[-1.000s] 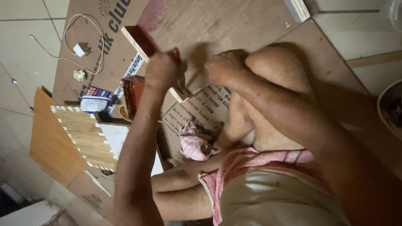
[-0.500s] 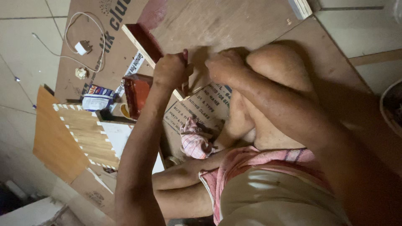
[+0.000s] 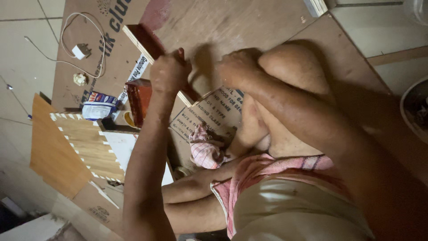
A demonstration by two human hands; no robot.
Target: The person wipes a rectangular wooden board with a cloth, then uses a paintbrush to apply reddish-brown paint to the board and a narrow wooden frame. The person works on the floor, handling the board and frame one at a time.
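Observation:
My left hand is closed around a long plywood strip with a dark red face. The strip lies at a slant across a large plywood sheet. My right hand is curled into a fist just right of the strip, above my bent knee. Whether it holds anything is hidden. A printed label on the sheet shows below both hands.
A red-brown block, a white-and-blue pouch and a white charger with its cable lie to the left. Lower left is a light wooden panel edged with tape pieces. A pink checked cloth lies by my legs. A bowl is at the right edge.
My left hand has shifted slightly along the red-faced strip and still grips it. My right fist has stayed in place.

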